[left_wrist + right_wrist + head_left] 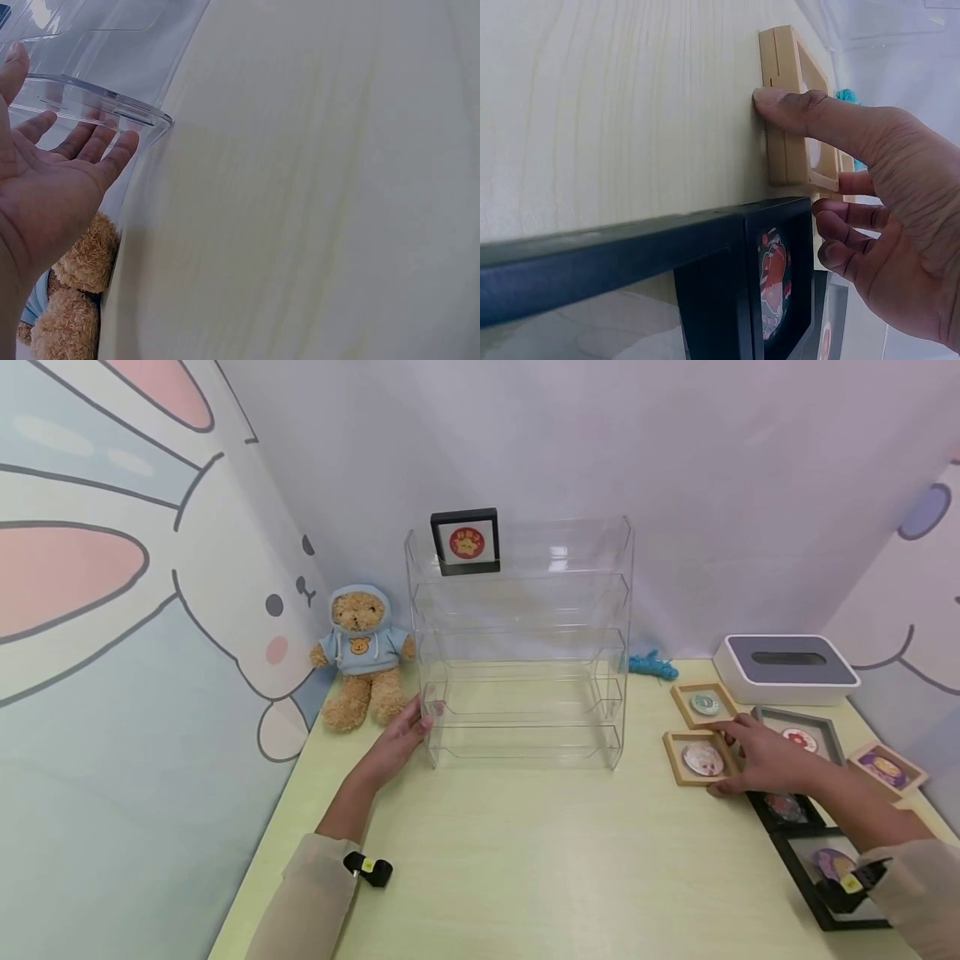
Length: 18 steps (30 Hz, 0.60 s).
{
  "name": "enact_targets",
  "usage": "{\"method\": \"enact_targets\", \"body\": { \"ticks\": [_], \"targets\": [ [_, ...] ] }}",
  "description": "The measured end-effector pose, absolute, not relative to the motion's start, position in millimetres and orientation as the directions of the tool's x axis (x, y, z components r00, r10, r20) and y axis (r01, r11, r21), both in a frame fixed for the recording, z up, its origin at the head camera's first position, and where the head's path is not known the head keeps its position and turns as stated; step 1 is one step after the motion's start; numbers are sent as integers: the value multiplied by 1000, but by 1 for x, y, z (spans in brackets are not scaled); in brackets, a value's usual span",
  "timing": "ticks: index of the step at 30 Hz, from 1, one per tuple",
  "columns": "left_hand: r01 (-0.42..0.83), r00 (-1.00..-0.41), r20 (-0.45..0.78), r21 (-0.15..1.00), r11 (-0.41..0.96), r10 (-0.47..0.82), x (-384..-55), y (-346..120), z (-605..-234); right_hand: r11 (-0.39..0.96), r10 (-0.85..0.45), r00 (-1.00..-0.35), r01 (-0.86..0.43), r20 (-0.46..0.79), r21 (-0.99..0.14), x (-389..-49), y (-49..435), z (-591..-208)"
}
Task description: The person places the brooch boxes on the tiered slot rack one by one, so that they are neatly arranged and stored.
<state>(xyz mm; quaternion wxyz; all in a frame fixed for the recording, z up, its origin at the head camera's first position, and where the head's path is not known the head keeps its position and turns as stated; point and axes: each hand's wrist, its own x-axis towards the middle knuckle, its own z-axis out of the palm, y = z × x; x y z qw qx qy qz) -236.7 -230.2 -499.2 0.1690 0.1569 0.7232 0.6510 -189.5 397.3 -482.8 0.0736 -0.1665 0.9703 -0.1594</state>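
A clear acrylic tiered rack stands mid-table against the back wall. A black frame with a red round badge sits on its top tier, at the left. My left hand is at the rack's lower left side, fingers spread and fairly straight by the clear panel. At the right, my right hand pinches a small wooden frame with a pale round badge. The thumb lies on its near edge, the index finger at its far side. Another wooden frame with a green badge lies just behind.
A teddy bear in a blue hoodie sits left of the rack. A blue toy and a tissue box are at the back right. Around my right forearm lie a grey frame, a light frame and black frames.
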Motion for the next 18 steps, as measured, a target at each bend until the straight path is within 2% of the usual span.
{"method": "enact_targets", "body": {
  "ticks": [11,18],
  "targets": [
    [20,-895,-29,994,106,445,-235,-229,-498,891,-329,-941,-282,-78,-356,-185,397,-481],
    [15,-898,-39,993,118,438,-234,-229,-498,855,-313,-945,-239,-91,-460,-186,400,-482]
  ]
}}
